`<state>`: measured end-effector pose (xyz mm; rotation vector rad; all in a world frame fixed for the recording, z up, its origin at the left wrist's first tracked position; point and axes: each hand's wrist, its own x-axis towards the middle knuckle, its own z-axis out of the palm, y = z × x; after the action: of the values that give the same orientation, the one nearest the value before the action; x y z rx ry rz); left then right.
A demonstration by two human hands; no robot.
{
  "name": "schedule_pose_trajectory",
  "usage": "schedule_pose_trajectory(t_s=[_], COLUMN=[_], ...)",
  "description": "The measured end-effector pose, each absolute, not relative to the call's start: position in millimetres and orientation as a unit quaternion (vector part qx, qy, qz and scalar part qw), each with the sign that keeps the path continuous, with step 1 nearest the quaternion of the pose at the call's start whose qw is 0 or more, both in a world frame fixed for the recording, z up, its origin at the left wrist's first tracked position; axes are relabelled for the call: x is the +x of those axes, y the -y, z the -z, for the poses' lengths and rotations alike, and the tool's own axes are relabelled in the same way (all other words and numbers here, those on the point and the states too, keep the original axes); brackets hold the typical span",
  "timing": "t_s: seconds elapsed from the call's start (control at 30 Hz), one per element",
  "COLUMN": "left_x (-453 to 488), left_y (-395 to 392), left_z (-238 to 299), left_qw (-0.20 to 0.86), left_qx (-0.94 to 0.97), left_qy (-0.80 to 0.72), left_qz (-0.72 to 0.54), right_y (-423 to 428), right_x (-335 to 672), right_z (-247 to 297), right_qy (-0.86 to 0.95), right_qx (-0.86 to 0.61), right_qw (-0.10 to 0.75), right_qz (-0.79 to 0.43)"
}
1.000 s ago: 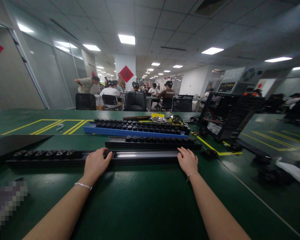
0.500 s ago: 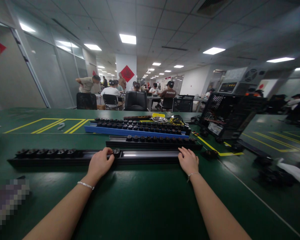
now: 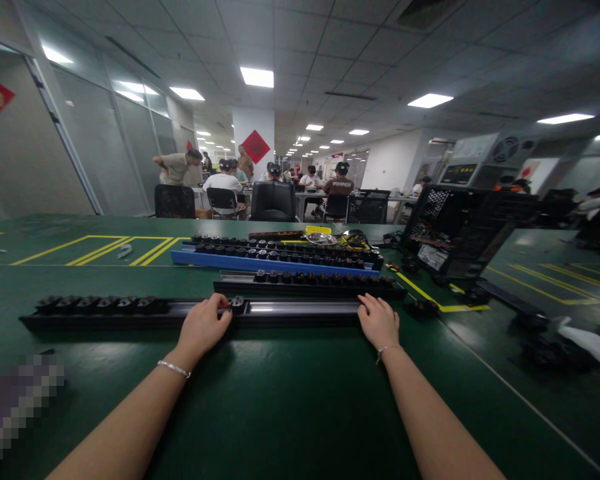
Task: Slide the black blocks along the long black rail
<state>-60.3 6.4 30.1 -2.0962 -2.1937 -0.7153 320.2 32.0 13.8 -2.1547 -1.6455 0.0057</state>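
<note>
A long black rail [image 3: 300, 321] with a shiny metal channel lies crosswise on the green table in front of me. Bent fingers of my left hand [image 3: 205, 327] press against a small black piece with a silvery spoked top [image 3: 237, 303], which sits in the channel; the fingertips are partly hidden behind it. At the rail's right end, my right hand [image 3: 380, 321] is curled over the edge, thumb on the near side. Several similar black pieces [image 3: 106, 303] stand in a row in the left part of the channel.
Behind lie a second black rail [image 3: 300, 288] with pieces and a blue rail [image 3: 275, 265]. An open computer case [image 3: 463, 230] stands back right, with cables [image 3: 355, 240] and a clear dish [image 3: 321, 238] near the rails. A pixelated object [image 3: 20, 407] lies front left.
Everything in view has shifted slightly to the right. Both hands keep their places on the rail, and the small piece stays at my left fingers.
</note>
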Motion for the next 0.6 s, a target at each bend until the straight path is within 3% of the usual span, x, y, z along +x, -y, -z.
schedule_pose_trajectory(t_s=[0.6], left_x=[-52.7], left_y=[-6.7], left_z=[-21.8], left_qw=[-0.032], left_qx=[-0.723], left_qy=[0.642], left_qz=[0.255], right_y=[-32.5], right_x=[319.7], right_z=[-13.8], right_qy=[0.585], right_qx=[-0.780], right_qw=[0.221], right_qz=[-0.011])
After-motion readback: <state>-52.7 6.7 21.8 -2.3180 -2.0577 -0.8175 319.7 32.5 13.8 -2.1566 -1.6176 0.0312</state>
